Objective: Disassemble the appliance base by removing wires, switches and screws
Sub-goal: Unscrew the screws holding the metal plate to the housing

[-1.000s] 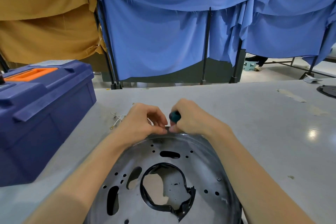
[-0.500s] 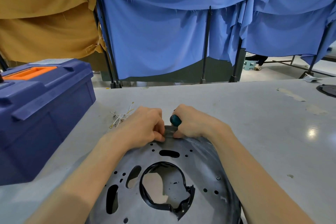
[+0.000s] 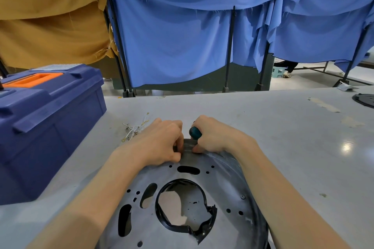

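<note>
Grey metal, the appliance base lay at the lower centre of the frame, flat on the table, its plate full of holes around a big jagged opening. Your left hand had its fingers curled tight, pinching the far rim. Your right hand was fisted round a teal-handled tool, thumb down on the same rim; the two hands sat close together, almost touching. A small tangle of loose wires lay just left of them. Further left stood a blue toolbox; blue cloth hung behind.
</note>
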A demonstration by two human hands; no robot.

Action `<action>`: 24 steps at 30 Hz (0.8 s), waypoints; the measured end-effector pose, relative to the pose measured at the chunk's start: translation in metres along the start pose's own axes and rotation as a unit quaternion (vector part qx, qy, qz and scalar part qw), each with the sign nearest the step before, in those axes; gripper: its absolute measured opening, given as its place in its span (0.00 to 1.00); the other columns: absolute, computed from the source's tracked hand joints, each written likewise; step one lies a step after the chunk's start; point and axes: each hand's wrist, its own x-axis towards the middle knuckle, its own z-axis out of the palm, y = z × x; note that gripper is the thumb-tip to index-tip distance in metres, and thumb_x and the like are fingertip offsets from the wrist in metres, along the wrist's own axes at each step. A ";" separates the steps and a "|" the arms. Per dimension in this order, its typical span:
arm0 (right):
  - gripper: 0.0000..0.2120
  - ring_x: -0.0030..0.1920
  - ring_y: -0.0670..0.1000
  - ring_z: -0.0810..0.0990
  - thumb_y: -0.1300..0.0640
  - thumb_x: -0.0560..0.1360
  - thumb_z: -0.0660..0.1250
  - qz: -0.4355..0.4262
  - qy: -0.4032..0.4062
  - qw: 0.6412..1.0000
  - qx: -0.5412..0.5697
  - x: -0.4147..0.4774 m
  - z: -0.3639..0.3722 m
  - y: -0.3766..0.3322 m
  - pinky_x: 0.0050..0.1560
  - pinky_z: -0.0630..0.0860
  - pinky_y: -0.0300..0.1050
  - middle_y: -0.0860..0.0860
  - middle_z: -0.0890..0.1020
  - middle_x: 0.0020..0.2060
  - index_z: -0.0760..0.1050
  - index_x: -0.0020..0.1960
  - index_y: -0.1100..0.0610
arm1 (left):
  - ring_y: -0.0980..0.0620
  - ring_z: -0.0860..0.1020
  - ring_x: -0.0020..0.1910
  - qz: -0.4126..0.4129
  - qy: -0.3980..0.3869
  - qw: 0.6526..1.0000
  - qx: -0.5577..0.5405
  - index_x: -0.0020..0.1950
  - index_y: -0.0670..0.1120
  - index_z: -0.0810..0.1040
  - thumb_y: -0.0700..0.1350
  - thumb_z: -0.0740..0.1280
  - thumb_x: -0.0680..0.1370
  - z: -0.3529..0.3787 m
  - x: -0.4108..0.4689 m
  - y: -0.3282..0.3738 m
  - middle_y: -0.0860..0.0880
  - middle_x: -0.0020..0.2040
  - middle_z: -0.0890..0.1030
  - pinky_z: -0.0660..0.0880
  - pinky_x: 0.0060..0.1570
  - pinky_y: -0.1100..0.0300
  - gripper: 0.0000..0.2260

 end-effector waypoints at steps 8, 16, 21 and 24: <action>0.16 0.34 0.51 0.70 0.62 0.73 0.71 -0.004 -0.003 1.000 -0.005 0.000 0.000 0.000 0.33 0.66 0.44 0.52 0.72 0.35 0.65 0.36 0.54 | 0.53 0.70 0.40 0.011 -0.007 0.999 0.035 0.38 0.51 0.77 0.47 0.70 0.72 0.001 0.003 0.002 0.55 0.43 0.70 0.62 0.46 0.60 0.04; 0.18 0.33 0.50 0.68 0.62 0.73 0.71 0.000 -0.004 1.000 -0.004 0.000 0.000 0.000 0.32 0.64 0.44 0.51 0.70 0.35 0.62 0.36 0.53 | 0.53 0.69 0.42 0.014 -0.006 0.999 0.037 0.40 0.51 0.76 0.47 0.69 0.74 0.002 0.001 0.002 0.54 0.45 0.70 0.57 0.43 0.59 0.04; 0.17 0.33 0.50 0.68 0.62 0.73 0.71 0.000 -0.006 1.000 -0.003 -0.001 0.000 0.000 0.32 0.64 0.44 0.51 0.70 0.34 0.62 0.36 0.53 | 0.52 0.71 0.43 0.015 0.004 0.999 0.028 0.40 0.50 0.77 0.47 0.69 0.73 0.003 0.001 0.001 0.54 0.45 0.71 0.63 0.48 0.59 0.04; 0.18 0.32 0.50 0.67 0.63 0.73 0.71 0.000 -0.008 1.000 -0.003 -0.002 -0.001 -0.001 0.31 0.63 0.44 0.51 0.69 0.33 0.62 0.35 0.54 | 0.52 0.72 0.43 0.014 0.021 0.999 0.023 0.38 0.50 0.76 0.48 0.70 0.71 0.003 0.001 0.001 0.55 0.43 0.71 0.65 0.51 0.59 0.05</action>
